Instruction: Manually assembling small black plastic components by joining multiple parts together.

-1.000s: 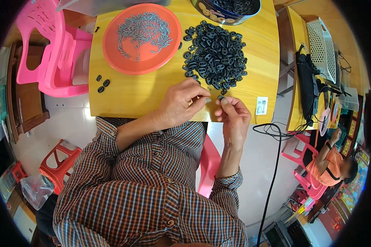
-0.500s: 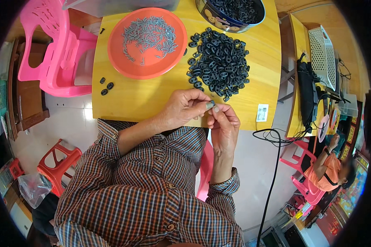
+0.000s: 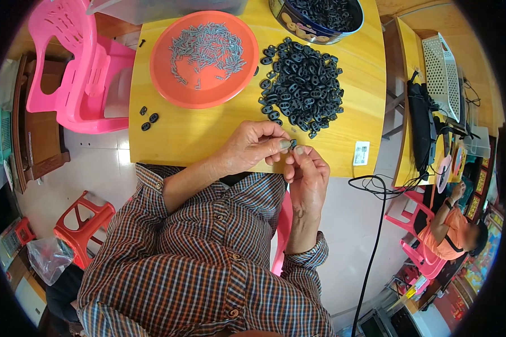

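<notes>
My left hand [image 3: 252, 147] and my right hand [image 3: 306, 170] meet over the front edge of the yellow table [image 3: 185, 135]. Both pinch one small black plastic piece [image 3: 293, 144] between their fingertips. Just beyond them lies a heap of several black oval pieces [image 3: 301, 84]. An orange plate [image 3: 168, 84] holding several small grey metal pins [image 3: 207, 49] sits to the left of that heap. Three loose black pieces [image 3: 148, 118] lie near the table's left edge.
A round tin [image 3: 298, 23] filled with black pieces stands at the table's far edge. A pink plastic chair [image 3: 73, 73] is at the left, a red stool [image 3: 84, 224] below it. A second yellow table [image 3: 410, 112] with a white basket [image 3: 444, 73] is at the right; another person [image 3: 450, 230] sits lower right.
My right hand has come up to my left hand, and both now pinch the small black piece together near the table edge.
</notes>
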`<state>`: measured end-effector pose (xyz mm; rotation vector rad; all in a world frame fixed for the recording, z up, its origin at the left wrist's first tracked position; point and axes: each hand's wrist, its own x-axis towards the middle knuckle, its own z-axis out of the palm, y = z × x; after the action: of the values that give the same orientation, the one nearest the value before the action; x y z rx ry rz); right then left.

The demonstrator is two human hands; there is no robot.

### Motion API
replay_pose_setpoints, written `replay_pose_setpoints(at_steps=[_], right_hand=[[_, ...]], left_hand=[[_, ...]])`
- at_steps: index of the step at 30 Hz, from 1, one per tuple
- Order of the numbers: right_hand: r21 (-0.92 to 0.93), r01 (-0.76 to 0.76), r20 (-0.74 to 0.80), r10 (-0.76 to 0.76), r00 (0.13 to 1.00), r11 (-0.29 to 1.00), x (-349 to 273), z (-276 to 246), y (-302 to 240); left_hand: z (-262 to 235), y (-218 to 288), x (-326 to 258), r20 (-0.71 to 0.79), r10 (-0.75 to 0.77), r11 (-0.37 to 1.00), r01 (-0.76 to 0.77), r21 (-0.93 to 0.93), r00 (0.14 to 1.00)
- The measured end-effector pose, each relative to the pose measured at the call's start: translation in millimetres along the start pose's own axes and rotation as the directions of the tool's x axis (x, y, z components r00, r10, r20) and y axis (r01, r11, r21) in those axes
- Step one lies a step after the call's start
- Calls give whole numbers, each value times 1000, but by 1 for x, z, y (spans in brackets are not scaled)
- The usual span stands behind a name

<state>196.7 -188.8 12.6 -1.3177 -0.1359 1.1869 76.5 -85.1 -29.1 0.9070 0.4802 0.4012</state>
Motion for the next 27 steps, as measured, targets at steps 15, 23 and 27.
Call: replay_pose_setpoints(at_steps=[15,23,27], right_hand=[[-332,187,-24,-207,978,925,-11,15,23],[-390,207,77,-192,978,897,-11,13,25],[-347,149,66,-134,989,926,-10,16,23]], left_hand=[[-10,2,-20,-83,18,960,5,278,996],[-15,9,-26,-112,-140,966,161,202,984],[-16,11,-30,-107,-125,962,147,229,986]])
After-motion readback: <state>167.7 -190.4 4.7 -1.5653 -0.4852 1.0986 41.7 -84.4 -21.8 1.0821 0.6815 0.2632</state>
